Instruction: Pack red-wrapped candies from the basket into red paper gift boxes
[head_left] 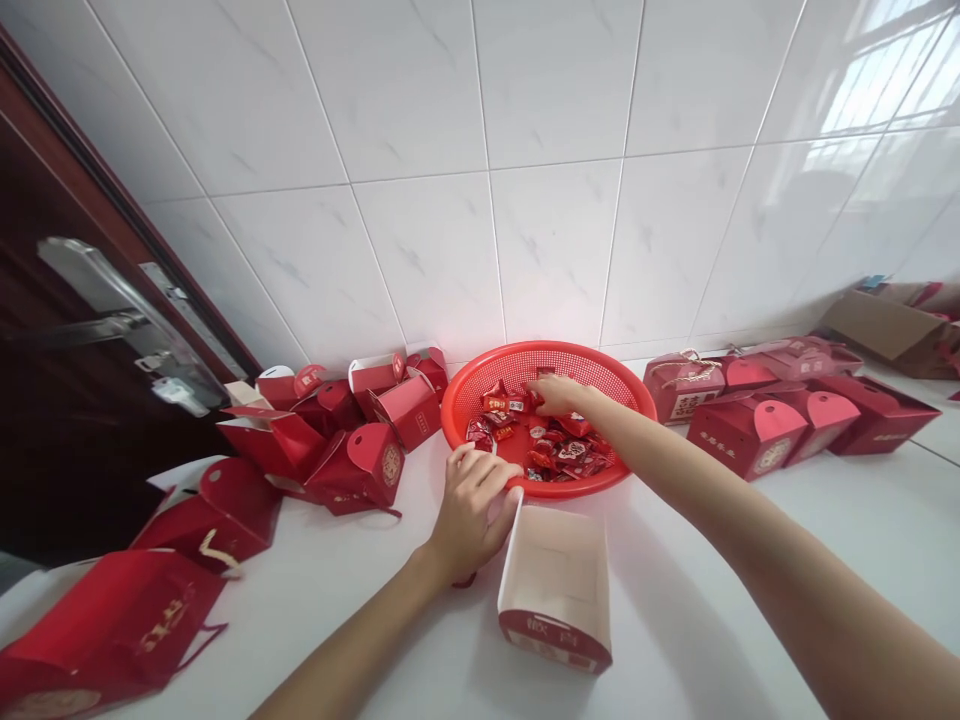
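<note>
A small red-and-white cardboard gift box (559,560) lies on the white surface in front of me, its pale inside facing up. My left hand (472,500) is closed at the box's upper left edge, with its fingers against the near rim of a red plastic basket (457,400). Inside the basket are many red-wrapped candies (570,450). My right hand (559,393) reaches over the right rim into the basket, fingers bent down among the candies at the far side. Its fingertips are partly hidden, so what they pinch is unclear.
Several red gift boxes (360,465) stand to the left, some with flaps up. More red boxes (750,430) sit at the right, near a brown carton (877,325). A tiled wall (420,250) rises behind, and a dark door with a metal handle (127,320) is at left.
</note>
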